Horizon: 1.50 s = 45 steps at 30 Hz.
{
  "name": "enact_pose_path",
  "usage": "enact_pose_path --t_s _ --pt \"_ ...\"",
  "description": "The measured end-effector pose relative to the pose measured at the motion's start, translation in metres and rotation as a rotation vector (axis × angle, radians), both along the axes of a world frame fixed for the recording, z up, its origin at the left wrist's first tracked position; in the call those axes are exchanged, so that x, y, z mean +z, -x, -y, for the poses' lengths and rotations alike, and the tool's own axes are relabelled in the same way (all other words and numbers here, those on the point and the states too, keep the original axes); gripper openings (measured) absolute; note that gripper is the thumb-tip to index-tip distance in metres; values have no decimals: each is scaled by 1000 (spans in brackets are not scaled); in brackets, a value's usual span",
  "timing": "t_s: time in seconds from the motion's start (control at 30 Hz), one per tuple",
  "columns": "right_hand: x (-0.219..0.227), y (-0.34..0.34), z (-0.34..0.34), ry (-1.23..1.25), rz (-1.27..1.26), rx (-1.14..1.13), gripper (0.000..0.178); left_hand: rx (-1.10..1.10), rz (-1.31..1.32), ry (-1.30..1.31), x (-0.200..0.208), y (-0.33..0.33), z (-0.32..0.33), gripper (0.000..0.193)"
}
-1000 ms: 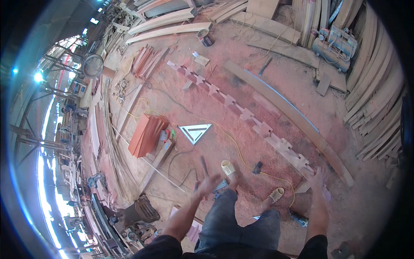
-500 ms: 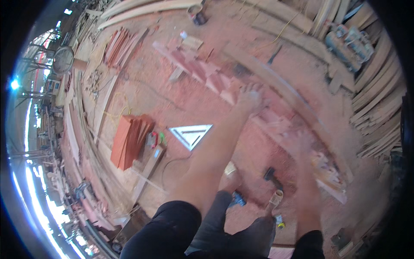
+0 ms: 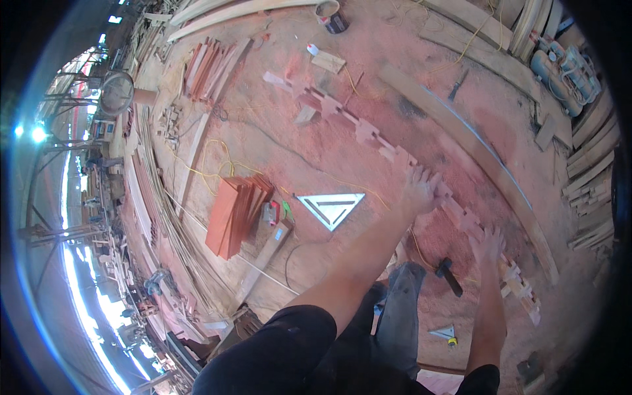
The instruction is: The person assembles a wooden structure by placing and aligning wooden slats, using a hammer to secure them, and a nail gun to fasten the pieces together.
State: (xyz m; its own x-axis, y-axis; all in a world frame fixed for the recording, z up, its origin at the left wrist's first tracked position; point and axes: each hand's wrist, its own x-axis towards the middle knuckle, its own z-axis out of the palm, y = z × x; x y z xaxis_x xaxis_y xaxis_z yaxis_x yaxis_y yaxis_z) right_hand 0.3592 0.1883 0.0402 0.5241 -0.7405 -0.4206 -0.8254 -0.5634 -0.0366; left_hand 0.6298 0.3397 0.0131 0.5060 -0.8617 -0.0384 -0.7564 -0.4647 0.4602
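A long reddish notched board (image 3: 363, 130), its edge cut in stepped teeth, runs slantwise from the upper middle to the lower right. My left hand (image 3: 422, 187) is closed over it, a little right of the picture's middle. Farther down the same board, my right hand (image 3: 487, 246) grips it too, fingers curled over the edge. The board now shows a narrow side, and its underside is hidden. Below it, by my leg, lies a black-headed hammer (image 3: 449, 275). A white triangular square (image 3: 331, 208) rests on the dusty floor left of my left forearm.
Stacked reddish boards (image 3: 230, 220) stand at the left, near a timber offcut (image 3: 264, 260). A curved plank (image 3: 474, 148) lies beyond the notched board. At the upper right sits an air compressor (image 3: 563, 76). A small square and a tape measure (image 3: 452, 342) lie beside my right forearm. Yellow cords cross the floor.
The notched board has been tipped from its broad face onto a narrower side. My hands have come closer together on it. My legs have shifted, and the whole view has swung.
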Motion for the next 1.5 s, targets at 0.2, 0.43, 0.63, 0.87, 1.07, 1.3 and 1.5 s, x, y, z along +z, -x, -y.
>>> enact_pose_path --t_s 0.2,0.43,0.63,0.87,1.07,1.3,1.5 --pt "6 1 5 -122 47 -55 63 -408 -200 -375 11 -62 15 79" --pt "3 -2 11 -184 -13 -96 63 -504 -326 -522 29 -85 25 79" --pt "5 -8 10 -178 -61 -139 62 -503 -439 -607 40 -87 28 84" --pt "-3 -3 4 -144 23 -225 53 -546 -425 -629 42 -89 30 89" --pt "-13 3 0 -111 135 -243 52 -591 -464 -646 32 -94 28 91" --pt "7 -11 -72 249 347 -454 74 -640 -443 -764 46 -96 48 88" --pt "37 -37 -197 -619 597 -966 55 -808 -57 -487 49 -111 46 82"
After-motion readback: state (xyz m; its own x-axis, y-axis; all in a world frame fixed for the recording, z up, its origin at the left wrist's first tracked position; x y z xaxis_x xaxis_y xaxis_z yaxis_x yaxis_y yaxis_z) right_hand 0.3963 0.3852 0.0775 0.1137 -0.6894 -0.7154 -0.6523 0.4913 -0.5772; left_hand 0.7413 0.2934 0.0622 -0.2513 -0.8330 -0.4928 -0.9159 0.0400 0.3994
